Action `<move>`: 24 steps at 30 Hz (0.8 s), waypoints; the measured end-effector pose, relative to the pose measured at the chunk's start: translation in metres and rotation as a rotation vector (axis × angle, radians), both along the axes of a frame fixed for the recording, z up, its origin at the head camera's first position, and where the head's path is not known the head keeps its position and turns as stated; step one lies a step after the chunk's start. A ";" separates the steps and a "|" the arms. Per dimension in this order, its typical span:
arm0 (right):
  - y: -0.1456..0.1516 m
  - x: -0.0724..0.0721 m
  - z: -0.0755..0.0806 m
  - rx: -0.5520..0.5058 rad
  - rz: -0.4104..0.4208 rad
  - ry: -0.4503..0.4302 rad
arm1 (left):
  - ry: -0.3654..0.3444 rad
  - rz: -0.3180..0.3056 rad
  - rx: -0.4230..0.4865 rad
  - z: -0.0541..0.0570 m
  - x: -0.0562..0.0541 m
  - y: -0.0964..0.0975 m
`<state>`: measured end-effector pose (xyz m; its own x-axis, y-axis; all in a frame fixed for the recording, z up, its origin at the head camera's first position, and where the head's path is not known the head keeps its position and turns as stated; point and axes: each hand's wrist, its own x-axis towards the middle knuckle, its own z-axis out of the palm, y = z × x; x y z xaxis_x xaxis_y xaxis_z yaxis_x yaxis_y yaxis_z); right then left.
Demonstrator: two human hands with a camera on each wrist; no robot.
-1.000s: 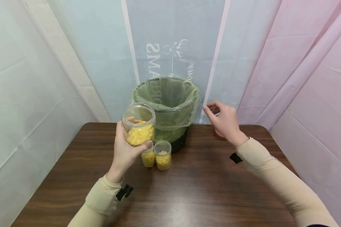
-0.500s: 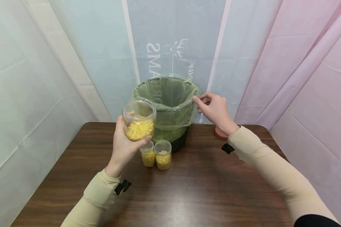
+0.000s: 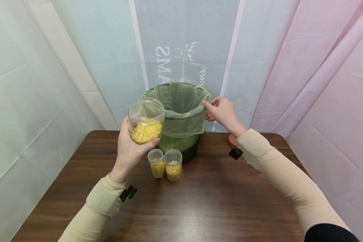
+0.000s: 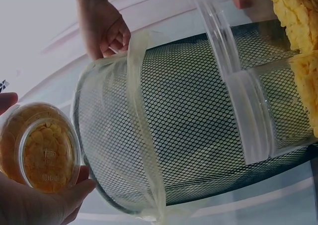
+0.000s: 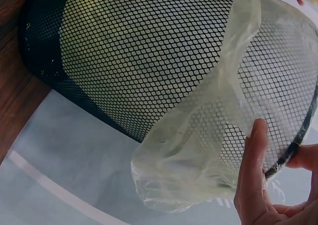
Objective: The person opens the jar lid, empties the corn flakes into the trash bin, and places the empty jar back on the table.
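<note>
Tilted toward the trash can, a clear plastic jar partly full of yellow pieces is gripped by my left hand. The jar's mouth is uncovered, and its base faces the left wrist camera. At the right side of the mesh trash can, my right hand grips the rim. In the right wrist view its thumb lies at the rim and its fingers lie along the outside, over the pale green liner bag. What is inside the can is out of sight.
Two smaller clear jars, one beside the other, stand before the can with yellow pieces inside. A reddish round lid lies on the wooden table behind the right wrist. Fabric curtains surround the table.
My right hand has moved left onto the can's rim, uncovering more of the lid. My left hand has raised the jar slightly, leaving the left small jar in fuller view.
</note>
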<state>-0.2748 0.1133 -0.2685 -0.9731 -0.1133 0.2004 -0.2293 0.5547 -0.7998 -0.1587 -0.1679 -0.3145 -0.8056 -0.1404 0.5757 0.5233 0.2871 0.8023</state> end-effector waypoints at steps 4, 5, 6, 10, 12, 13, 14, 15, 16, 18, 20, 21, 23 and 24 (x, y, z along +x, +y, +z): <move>-0.003 -0.002 -0.002 0.004 -0.008 -0.004 | 0.005 0.006 -0.009 0.004 -0.002 -0.001; -0.003 -0.002 -0.003 0.004 -0.012 -0.003 | 0.004 0.009 -0.012 0.005 -0.002 -0.002; -0.004 -0.002 -0.003 0.003 -0.016 -0.003 | 0.004 0.008 -0.015 0.007 -0.003 -0.002; -0.005 -0.003 -0.006 -0.027 -0.014 -0.003 | 0.002 0.011 -0.022 0.011 -0.006 -0.003; -0.006 -0.004 -0.007 -0.020 -0.016 0.014 | -0.002 0.015 -0.025 0.014 -0.008 -0.005; -0.006 -0.004 -0.008 -0.013 -0.019 0.026 | -0.003 0.020 -0.028 0.015 -0.009 -0.005; -0.006 -0.004 -0.009 -0.009 -0.020 0.037 | -0.006 0.022 -0.029 0.016 -0.010 -0.006; -0.006 -0.004 -0.009 -0.006 -0.023 0.048 | -0.009 0.026 -0.032 0.018 -0.011 -0.006; -0.007 -0.004 -0.010 -0.007 -0.023 0.058 | -0.012 0.026 -0.032 0.019 -0.012 -0.006; -0.007 -0.004 -0.011 -0.014 -0.028 0.077 | -0.013 0.024 -0.033 0.021 -0.014 -0.007; -0.008 -0.004 -0.012 -0.028 -0.027 0.086 | -0.014 0.021 -0.031 0.024 -0.015 -0.008; -0.008 -0.004 -0.013 -0.033 -0.028 0.091 | -0.013 0.019 -0.028 0.025 -0.016 -0.008; -0.008 -0.005 -0.014 -0.036 -0.028 0.099 | -0.006 0.019 -0.023 0.027 -0.018 -0.008; -0.008 -0.005 -0.014 -0.037 -0.027 0.101 | -0.003 0.020 -0.019 0.028 -0.019 -0.008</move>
